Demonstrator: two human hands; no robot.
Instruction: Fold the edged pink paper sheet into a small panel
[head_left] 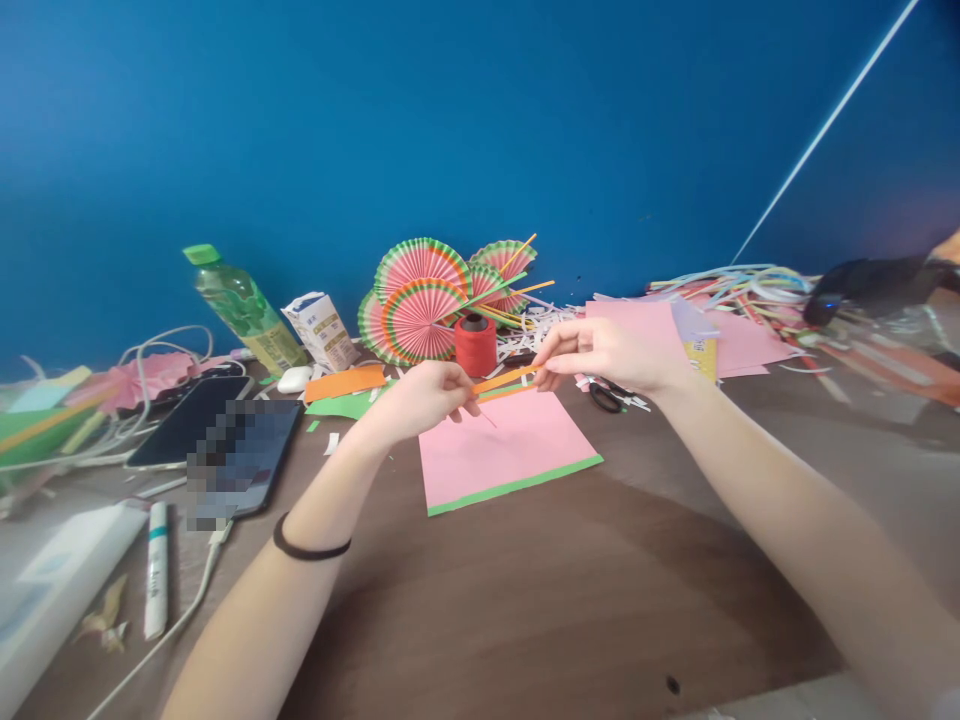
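Your left hand [420, 398] and right hand [607, 352] pinch the two ends of a thin orange folded paper strip [504, 379], fingers closed on it, held just above a pink paper sheet with a green edge [502, 452] near the middle of the brown wooden desk [570, 590]. Toward the desk's back edge, a red thread spool [475, 345] stands before pink pleated paper fans [420, 305]; black scissors [609, 397] lie under your right hand.

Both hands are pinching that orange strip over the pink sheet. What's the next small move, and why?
Probably lower the orange strip toward the pink sheet. The left hand and right hand pinch its ends, holding it level in the air just above that sheet.
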